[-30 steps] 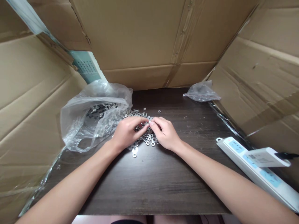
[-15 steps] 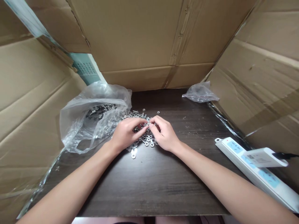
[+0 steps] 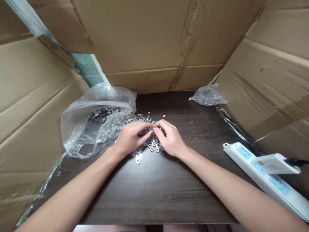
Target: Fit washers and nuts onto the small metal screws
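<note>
My left hand (image 3: 131, 137) and my right hand (image 3: 170, 138) meet fingertip to fingertip over a pile of small metal washers, nuts and bolts (image 3: 149, 143) on the dark wooden table (image 3: 156, 187). Between the fingertips of both hands sits a small metal bolt (image 3: 151, 128); which fingers carry it is hard to tell. One larger washer (image 3: 138, 158) lies at the near edge of the pile. To the left lies a crumpled clear plastic bag (image 3: 94, 122) with more metal hardware inside.
Cardboard walls (image 3: 154, 42) close in the table at the left, back and right. A smaller clear bag (image 3: 209, 95) lies at the back right. A white power strip (image 3: 263, 177) with a white adapter (image 3: 275, 163) plugged in sits at the right front.
</note>
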A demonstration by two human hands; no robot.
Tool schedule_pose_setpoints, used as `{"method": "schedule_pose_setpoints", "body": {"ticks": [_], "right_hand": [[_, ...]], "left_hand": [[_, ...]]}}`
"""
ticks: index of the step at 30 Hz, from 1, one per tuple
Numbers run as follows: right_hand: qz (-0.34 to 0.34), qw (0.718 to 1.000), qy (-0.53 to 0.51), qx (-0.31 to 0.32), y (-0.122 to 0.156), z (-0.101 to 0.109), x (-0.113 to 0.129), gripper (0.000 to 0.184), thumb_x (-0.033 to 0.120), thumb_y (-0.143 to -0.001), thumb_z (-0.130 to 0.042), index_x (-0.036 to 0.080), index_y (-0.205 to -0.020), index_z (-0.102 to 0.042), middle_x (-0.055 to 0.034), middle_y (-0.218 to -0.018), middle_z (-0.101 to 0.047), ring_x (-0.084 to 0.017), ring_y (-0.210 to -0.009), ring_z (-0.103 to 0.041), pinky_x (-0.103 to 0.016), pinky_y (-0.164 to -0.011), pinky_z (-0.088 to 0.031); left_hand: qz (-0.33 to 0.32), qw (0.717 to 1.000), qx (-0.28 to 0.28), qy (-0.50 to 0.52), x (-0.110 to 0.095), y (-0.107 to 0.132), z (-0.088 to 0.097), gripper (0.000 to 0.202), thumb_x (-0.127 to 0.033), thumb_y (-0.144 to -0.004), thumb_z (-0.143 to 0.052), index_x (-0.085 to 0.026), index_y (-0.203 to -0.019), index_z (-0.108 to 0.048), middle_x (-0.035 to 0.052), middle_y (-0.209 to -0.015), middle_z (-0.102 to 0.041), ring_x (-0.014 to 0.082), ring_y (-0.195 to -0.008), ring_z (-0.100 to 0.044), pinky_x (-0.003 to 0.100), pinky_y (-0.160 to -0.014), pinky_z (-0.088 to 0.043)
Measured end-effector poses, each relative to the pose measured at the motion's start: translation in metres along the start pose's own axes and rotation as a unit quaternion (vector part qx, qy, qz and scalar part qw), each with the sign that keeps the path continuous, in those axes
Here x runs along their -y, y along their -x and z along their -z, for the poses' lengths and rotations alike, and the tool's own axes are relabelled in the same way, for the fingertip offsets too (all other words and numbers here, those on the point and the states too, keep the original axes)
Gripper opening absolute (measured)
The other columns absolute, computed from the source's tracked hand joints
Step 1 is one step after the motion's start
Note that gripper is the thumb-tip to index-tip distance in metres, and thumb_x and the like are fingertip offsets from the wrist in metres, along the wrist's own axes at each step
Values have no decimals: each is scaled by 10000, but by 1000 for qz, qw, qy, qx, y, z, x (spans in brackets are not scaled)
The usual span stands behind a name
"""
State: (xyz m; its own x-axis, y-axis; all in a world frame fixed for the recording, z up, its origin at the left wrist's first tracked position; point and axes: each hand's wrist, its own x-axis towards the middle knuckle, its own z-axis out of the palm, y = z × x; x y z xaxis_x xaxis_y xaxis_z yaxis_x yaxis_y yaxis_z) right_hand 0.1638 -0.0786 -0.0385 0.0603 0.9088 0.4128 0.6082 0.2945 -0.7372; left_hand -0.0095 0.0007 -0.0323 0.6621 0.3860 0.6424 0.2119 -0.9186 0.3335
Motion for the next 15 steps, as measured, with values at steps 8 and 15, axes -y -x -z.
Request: {"method": "schedule_pose_setpoints", "body": {"ticks": [8, 15], "right_hand": [[-11, 1000, -10, 1, 0, 2, 2, 172, 270, -977, -456, 202, -870, -573, -32, -882, -628, -173, -810, -572, -305, -737, -412], [-8, 1000, -13, 8, 0, 2, 2, 123, 222, -949, -472, 203, -891, -579, -30, -902, -633, -175, -820, -575, -305, -747, -413]], "left_hand": [[7, 1000, -1, -6, -2, -1, 1, 145, -267, -960, -605, -165, -1014, -694, 43, -911, -747, 148, -767, -697, 286, -756, -557], [3, 1000, -5, -1, -1, -1, 0, 137, -257, -953, -613, -163, -1018, -689, 36, -908, -739, 142, -749, -685, 285, -747, -550]]}}
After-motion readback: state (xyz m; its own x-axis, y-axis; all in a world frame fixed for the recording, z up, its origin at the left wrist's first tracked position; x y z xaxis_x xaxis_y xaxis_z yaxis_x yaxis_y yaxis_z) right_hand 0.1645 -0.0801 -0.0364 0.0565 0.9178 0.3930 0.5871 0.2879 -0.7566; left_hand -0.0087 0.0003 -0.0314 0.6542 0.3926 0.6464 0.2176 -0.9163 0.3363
